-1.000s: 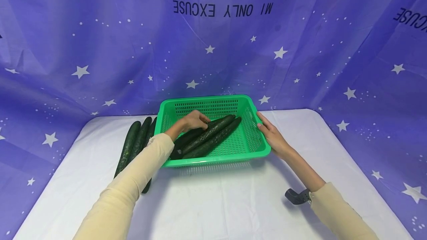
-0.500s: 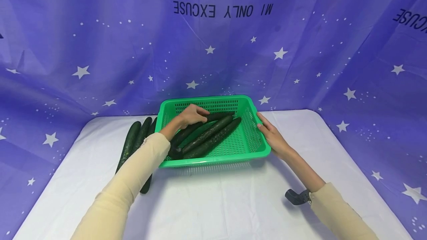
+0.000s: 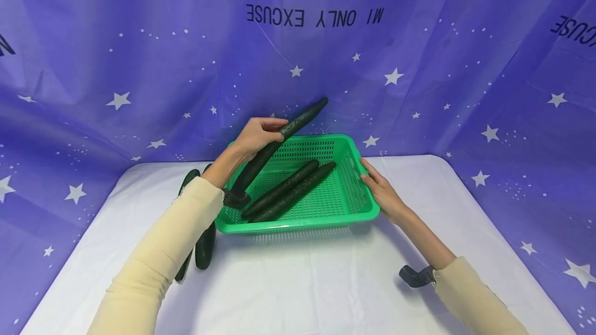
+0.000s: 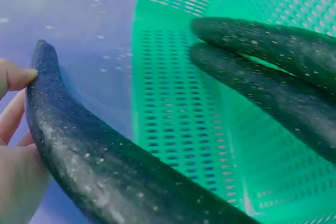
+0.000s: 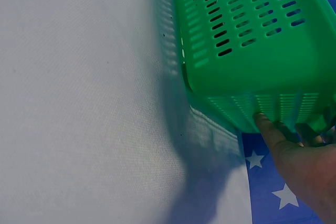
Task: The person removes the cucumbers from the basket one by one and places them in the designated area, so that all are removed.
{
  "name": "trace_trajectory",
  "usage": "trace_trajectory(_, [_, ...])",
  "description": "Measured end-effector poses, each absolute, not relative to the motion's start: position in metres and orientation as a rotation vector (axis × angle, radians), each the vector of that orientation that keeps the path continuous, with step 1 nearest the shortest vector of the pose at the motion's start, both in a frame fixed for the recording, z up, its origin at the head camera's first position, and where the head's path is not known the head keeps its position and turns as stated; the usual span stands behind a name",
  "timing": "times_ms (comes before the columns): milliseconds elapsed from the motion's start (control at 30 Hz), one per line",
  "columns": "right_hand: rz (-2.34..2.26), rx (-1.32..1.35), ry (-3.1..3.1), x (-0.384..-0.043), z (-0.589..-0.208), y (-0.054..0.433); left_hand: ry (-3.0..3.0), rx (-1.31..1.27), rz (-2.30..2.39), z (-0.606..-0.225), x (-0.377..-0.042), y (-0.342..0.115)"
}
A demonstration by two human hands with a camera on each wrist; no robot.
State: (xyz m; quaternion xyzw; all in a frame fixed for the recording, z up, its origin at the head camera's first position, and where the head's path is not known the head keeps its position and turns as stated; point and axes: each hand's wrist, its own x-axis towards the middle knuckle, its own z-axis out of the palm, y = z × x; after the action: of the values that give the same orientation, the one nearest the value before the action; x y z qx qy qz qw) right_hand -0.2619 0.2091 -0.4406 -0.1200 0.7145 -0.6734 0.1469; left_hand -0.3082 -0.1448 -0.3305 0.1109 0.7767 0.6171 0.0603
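My left hand (image 3: 255, 136) pinches a dark green cucumber (image 3: 267, 154) between thumb and fingers, tilted with its far tip raised above the basket's back rim. Seen from the left wrist, the thumb and fingers grip this cucumber (image 4: 105, 150) near its narrow end. Two more cucumbers lie side by side, slanting, in the green plastic basket (image 3: 298, 226). On the basket's right end my right hand (image 3: 384, 193) holds the rim. In the right wrist view its thumb (image 5: 270, 129) presses the slotted outer wall; its other fingers are partly hidden.
Left of the basket, several cucumbers (image 3: 205, 249) lie on the white tablecloth (image 3: 316, 283), partly hidden by the left sleeve. A purple curtain (image 3: 419, 87) with stars rises behind the table's back edge. A dark wrist mount (image 3: 416, 276) juts from the right sleeve.
My left hand has lifted one cucumber from the basket, up and toward the left, leaving two inside. The right hand has stayed on the basket's end.
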Motion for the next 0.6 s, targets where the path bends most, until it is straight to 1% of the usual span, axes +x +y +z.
trace_trajectory(300, [-1.95,-0.352,2.039,-0.261,-0.44,0.209,2.265,0.287,2.184,-0.303,-0.292,-0.164])
trace_trajectory(600, [-1.961,-0.36,2.022,-0.261,-0.441,0.21,2.358,0.165,2.298,-0.298,-0.268,-0.198])
